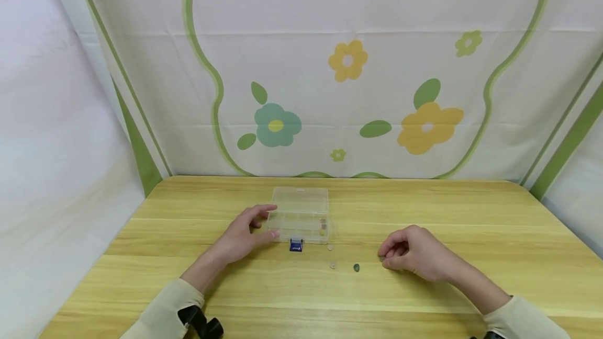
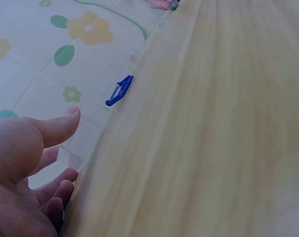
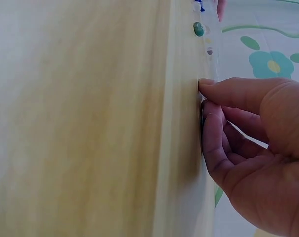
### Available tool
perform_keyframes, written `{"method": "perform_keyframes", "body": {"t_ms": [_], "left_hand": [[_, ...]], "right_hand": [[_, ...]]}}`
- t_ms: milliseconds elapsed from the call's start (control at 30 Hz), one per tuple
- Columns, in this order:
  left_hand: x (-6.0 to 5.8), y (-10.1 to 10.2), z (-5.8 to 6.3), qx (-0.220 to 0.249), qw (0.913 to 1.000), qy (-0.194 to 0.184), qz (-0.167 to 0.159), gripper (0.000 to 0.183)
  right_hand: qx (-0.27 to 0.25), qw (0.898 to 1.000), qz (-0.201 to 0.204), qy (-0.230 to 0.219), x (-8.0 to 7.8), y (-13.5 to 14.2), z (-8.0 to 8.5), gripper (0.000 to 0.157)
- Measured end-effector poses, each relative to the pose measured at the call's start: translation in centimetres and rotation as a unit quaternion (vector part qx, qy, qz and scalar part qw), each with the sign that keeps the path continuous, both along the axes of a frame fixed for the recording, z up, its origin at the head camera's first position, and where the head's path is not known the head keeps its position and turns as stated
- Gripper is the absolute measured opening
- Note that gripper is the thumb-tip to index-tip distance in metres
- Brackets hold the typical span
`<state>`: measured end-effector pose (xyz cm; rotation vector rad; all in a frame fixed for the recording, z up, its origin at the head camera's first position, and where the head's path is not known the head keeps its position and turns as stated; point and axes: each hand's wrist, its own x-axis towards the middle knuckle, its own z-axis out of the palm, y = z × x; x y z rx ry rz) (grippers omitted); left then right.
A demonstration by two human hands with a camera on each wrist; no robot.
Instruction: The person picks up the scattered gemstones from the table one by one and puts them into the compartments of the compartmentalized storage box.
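Note:
A clear plastic compartment box lies with its lid raised back and a blue latch at its front. My left hand rests at the box's left side, thumb by the front corner and index finger near the hinge. The thumb and fingers stand apart in the left wrist view. To the right, my right hand pinches a small dark stone down at the tabletop, mostly hidden by the fingertips. Between the hands lie a green stone and two pale stones.
Several small brownish and yellow stones sit in the right-hand compartments of the box. The wooden table runs back to a white fabric wall printed with flowers. Similar fabric hangs at both sides.

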<state>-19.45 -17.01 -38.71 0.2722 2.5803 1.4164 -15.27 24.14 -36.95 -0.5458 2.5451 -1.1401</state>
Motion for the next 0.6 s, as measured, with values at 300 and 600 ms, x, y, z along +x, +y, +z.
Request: {"method": "perform_keyframes", "body": {"t_ms": [300,600], "left_hand": [[-0.15,0.0,-0.15,0.002,1.0,0.001,-0.001,0.062],[-0.26,0.04,-0.27,0.003,1.0,0.003,0.001,0.062]], "right_hand": [[0.003,1.0,0.012,0.013,-0.15,0.0,-0.03,0.007],[-0.006,1.0,0.024,0.005,-0.35,0.02,-0.17,0.007]]}}
